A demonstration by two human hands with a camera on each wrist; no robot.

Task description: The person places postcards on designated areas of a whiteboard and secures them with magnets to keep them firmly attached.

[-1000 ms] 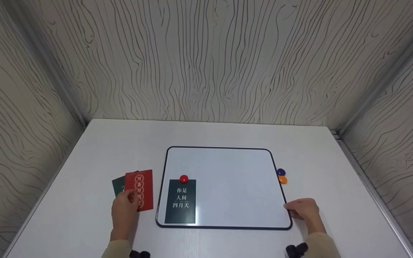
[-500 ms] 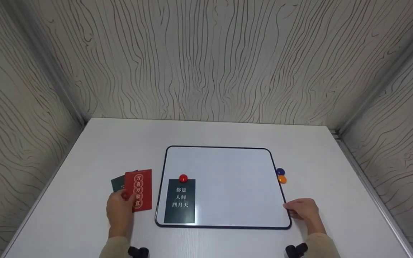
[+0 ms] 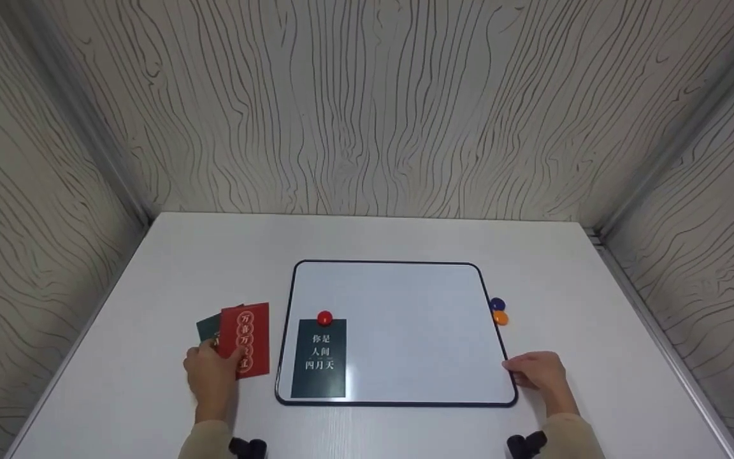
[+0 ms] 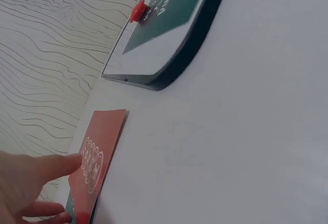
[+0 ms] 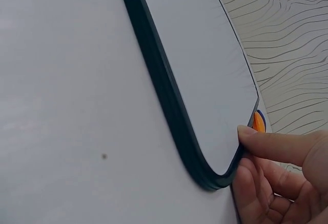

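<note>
My left hand (image 3: 209,377) is at a red card (image 3: 253,331) with pale Chinese characters, left of the whiteboard (image 3: 419,331). The thumb lies on the card's face and the fingers are at its left edge, pinching it. A dark green card (image 3: 209,326) shows partly from beneath it. My right hand (image 3: 540,373) pinches the whiteboard's right edge near the front corner, thumb on top and fingers curled below. On the board's left side, a red magnet (image 3: 324,318) sits at the top of another dark green card (image 3: 319,379) with white characters.
A purple magnet (image 3: 497,304) and an orange magnet (image 3: 500,317) lie against the board's right edge on the white table (image 3: 405,239). Patterned panels (image 3: 367,115) stand behind the table and along both sides.
My left hand has shifted a little to the left, its fingers moving from over the red card to its left edge. The right hand keeps its hold on the board.
</note>
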